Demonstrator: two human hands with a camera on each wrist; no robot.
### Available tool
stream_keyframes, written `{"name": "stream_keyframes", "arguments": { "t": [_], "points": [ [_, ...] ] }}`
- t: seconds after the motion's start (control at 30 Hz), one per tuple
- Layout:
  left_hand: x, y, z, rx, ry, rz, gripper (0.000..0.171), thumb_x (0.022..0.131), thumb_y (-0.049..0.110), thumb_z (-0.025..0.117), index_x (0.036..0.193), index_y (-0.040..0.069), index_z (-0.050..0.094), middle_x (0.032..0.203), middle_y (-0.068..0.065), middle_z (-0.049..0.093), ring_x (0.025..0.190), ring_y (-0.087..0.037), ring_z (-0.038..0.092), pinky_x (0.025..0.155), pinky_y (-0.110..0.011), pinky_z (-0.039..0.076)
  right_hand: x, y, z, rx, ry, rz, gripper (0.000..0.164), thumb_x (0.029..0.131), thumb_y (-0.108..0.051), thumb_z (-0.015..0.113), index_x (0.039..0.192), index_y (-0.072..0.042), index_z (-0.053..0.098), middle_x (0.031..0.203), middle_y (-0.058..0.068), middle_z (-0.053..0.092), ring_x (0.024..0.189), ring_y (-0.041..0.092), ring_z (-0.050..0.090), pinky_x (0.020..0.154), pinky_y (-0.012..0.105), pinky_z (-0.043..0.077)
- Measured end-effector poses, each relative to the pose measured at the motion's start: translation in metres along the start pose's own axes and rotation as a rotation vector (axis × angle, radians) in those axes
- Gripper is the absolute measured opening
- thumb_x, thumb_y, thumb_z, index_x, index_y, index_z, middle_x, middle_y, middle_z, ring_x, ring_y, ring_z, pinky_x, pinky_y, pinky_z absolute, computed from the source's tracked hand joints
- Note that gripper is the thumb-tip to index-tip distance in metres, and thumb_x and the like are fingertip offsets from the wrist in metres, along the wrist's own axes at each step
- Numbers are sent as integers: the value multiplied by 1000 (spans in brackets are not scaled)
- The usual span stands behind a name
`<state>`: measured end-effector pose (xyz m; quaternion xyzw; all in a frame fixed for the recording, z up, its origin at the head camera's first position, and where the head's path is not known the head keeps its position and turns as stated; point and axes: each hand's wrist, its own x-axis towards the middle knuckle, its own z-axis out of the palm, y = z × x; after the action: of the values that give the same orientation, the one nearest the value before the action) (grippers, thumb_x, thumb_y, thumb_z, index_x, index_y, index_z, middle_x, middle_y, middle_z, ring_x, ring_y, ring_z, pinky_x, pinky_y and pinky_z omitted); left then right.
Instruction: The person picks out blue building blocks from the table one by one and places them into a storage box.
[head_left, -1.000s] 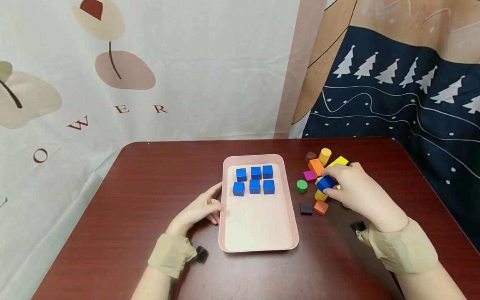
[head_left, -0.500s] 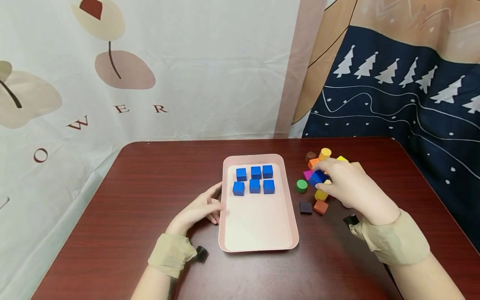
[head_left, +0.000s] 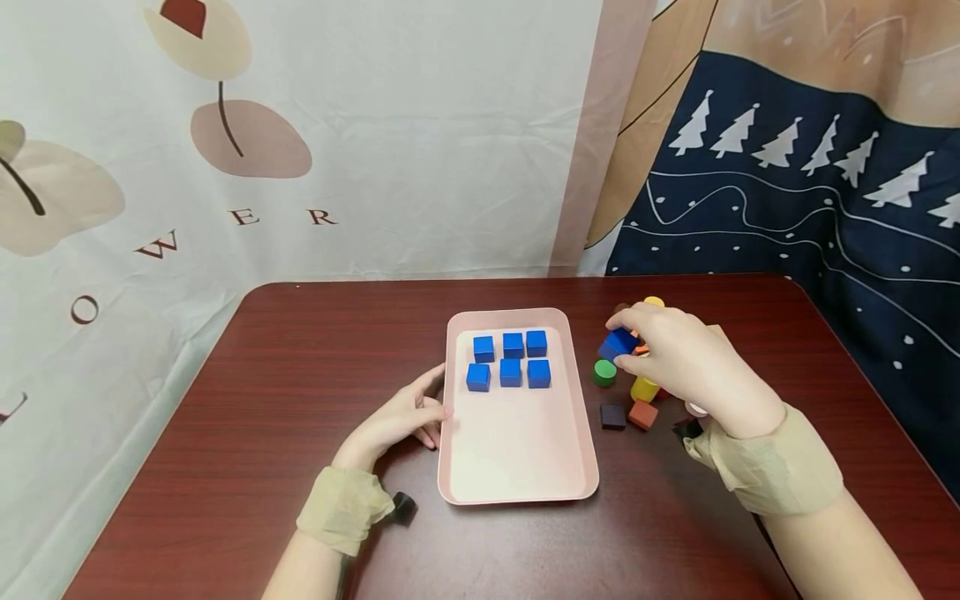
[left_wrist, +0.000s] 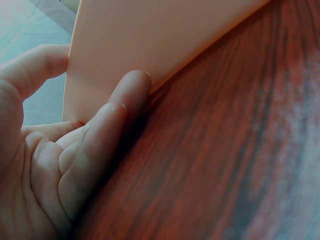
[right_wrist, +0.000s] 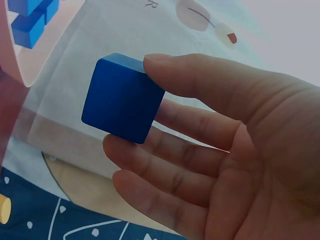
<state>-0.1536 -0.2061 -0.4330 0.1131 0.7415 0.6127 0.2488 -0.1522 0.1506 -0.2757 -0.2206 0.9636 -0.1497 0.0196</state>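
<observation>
Between thumb and fingertips my right hand [head_left: 686, 354] pinches a blue cube [right_wrist: 122, 97], held above the left side of the block pile. The right wrist view shows the thumb on one edge and fingers on the opposite side. Six-sided blue blocks like it, several in all, stand in two rows in the far half of a pink tray [head_left: 517, 462]; one of these is a blue cube [head_left: 537, 374] at the near right. My left hand [head_left: 393, 421] holds the tray's left side, its thumb over the rim and its other fingers against the outer wall.
Right of the tray lie a green round block [head_left: 604, 372], a black block [head_left: 612, 417], an orange-brown block [head_left: 642, 415] and a yellow cylinder [head_left: 644, 389]. More coloured blocks are partly hidden under my right hand. Printed cloths [head_left: 450, 167] hang behind the dark wooden table [head_left: 337, 333].
My right hand has moved left and slightly away from me with the blue cube, from over the pile's middle towards the tray. The left hand and tray have stayed put.
</observation>
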Motion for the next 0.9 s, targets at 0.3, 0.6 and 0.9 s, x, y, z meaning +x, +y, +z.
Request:
{"name": "stream_keyframes", "arguments": {
  "t": [0.3, 0.6, 0.9],
  "points": [
    [0, 0, 0, 1, 2, 0, 74, 87, 11, 61, 145, 21, 16, 73, -16, 62, 52, -25, 58, 50, -38, 53, 5, -9, -2, 33, 7, -29, 41, 78, -14, 74, 114, -6, 58, 104, 10, 58, 91, 26, 53, 72, 43, 52],
    [-3, 9, 0, 7, -16, -14, 74, 88, 7, 58, 146, 17, 13, 73, -16, 62, 54, -31, 58, 52, -40, 54, 14, -18, 2, 66, 13, -66, 39, 78, -12, 74, 113, -4, 58, 104, 11, 59, 90, 25, 55, 78, 41, 51],
    [-8, 22, 3, 8, -18, -22, 74, 87, 5, 57, 146, 12, 13, 75, -20, 62, 56, -34, 58, 54, -41, 54, 20, -30, 3, 85, 11, -87, 40, 77, -12, 75, 113, -5, 59, 102, 8, 60, 88, 23, 57, 78, 40, 52]
  ]
}}
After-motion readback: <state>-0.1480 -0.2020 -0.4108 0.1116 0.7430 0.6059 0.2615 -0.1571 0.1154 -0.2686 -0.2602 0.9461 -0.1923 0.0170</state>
